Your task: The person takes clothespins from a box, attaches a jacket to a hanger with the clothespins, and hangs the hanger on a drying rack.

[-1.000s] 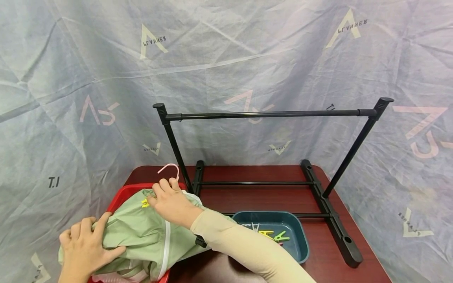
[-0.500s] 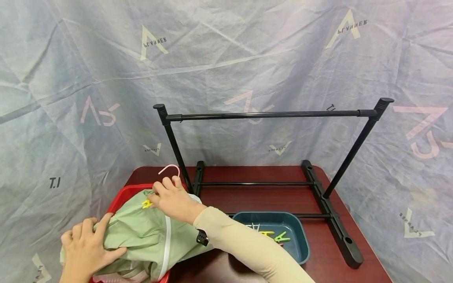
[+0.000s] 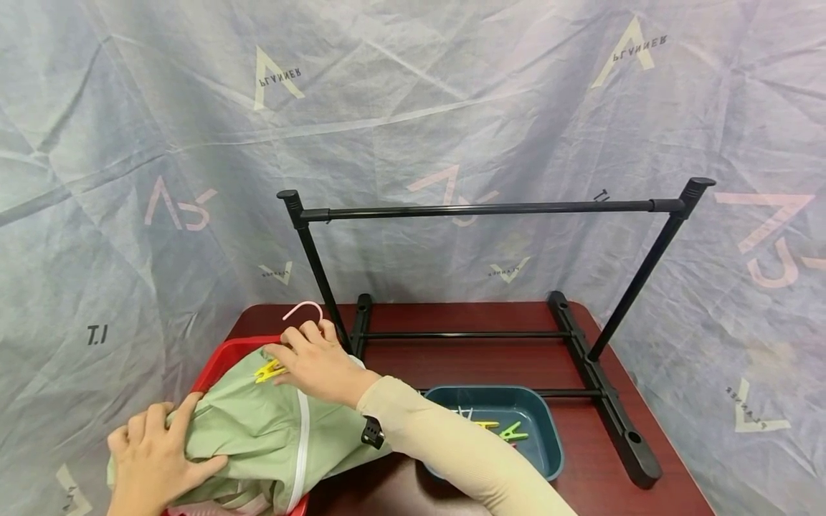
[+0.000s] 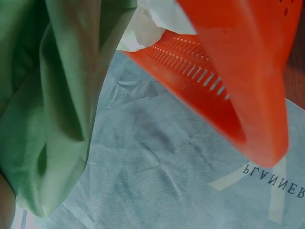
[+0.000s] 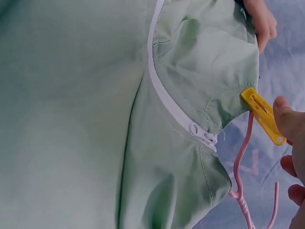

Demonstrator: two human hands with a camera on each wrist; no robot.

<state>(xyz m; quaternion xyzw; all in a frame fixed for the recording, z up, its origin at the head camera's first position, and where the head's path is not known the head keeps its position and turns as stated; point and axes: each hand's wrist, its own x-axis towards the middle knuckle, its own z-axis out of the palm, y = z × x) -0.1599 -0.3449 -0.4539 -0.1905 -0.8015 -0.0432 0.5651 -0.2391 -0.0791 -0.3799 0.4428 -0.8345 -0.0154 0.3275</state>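
A light green zip-up jacket with a white zip lies bunched over a red basket at the left. Inside its neck is a pink hanger, whose hook sticks out beyond the cloth. My right hand is above the neck edge and pinches a yellow clothespin. The nose of that clothespin lies on the jacket's edge beside the hanger; whether it bites both is unclear. My left hand grips the jacket's left side, thumb spread across the cloth, some fingertips hidden.
A black rack with a crossbar stands behind on the dark red table. A blue tray at its front holds several clothespins, partly behind my right forearm. Pink and white cloth shows under the jacket in the basket.
The right hand has shifted slightly right, and more of the yellow clothespin shows below its fingers. The left hand and the jacket stay nearly still.
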